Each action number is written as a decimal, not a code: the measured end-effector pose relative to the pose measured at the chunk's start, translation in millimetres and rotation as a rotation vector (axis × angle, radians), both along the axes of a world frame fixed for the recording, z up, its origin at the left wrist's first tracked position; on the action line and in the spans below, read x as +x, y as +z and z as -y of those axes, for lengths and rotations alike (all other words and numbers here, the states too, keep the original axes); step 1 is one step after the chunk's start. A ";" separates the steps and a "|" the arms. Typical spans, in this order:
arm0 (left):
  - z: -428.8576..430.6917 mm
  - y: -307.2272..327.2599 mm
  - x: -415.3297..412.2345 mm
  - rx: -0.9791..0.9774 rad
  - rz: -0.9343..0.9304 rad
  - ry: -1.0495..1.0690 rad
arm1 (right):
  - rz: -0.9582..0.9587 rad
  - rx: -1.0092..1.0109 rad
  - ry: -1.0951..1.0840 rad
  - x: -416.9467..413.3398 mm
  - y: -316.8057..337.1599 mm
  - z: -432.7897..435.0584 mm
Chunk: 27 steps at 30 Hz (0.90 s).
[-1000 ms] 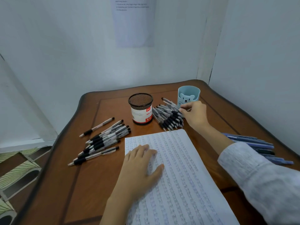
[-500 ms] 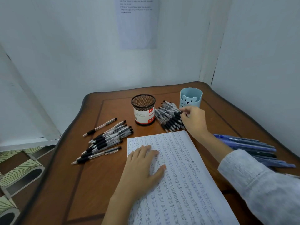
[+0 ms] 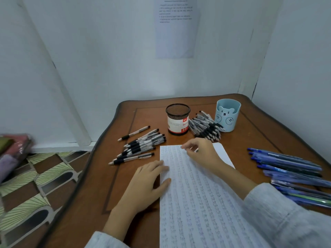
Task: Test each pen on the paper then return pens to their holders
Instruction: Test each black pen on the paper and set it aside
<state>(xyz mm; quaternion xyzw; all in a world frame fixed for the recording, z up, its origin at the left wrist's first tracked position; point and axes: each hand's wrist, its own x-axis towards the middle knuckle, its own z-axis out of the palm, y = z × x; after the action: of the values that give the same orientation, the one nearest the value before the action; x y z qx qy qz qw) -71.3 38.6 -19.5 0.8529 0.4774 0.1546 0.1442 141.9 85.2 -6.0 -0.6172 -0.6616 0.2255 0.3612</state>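
Observation:
A lined paper (image 3: 197,208) covered in test marks lies on the wooden table (image 3: 107,185). My left hand (image 3: 148,181) rests flat on the paper's left edge. My right hand (image 3: 200,153) hovers over the paper's top edge, fingers curled round a pen that is almost fully hidden; only a dark bit shows. A black mesh holder (image 3: 177,120) and a blue bear cup (image 3: 227,117) stand at the back. A heap of black-grip pens (image 3: 206,128) lies between them. Another group of black-grip pens (image 3: 141,146) lies left of the paper.
Several blue pens (image 3: 290,170) lie along the table's right side. Walls close in behind and to the right, with a printed sheet (image 3: 176,27) taped up. The table's left edge drops to a patterned floor (image 3: 35,185); a pink bundle (image 3: 14,149) sits there.
My right hand left the pen heap by the blue cup and came back over the top of the paper with a pen. The left hand stayed on the paper.

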 end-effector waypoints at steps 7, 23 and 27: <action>12.0 -4.7 -45.3 0.008 0.061 0.057 | -0.041 -0.021 0.122 -52.9 -8.2 -17.6; 9.9 -13.0 -46.7 0.108 0.098 0.056 | -0.152 -0.091 0.156 -58.8 1.7 -20.1; 11.9 -12.8 -45.7 0.116 0.089 0.052 | -0.382 -0.112 0.105 -29.0 16.2 -6.9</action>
<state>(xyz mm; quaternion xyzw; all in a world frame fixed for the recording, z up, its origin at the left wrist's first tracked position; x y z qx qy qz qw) -117.0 26.6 -32.3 0.8394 0.4827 0.2237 0.1115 112.9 92.1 10.1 -0.5469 -0.5987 0.3937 0.4330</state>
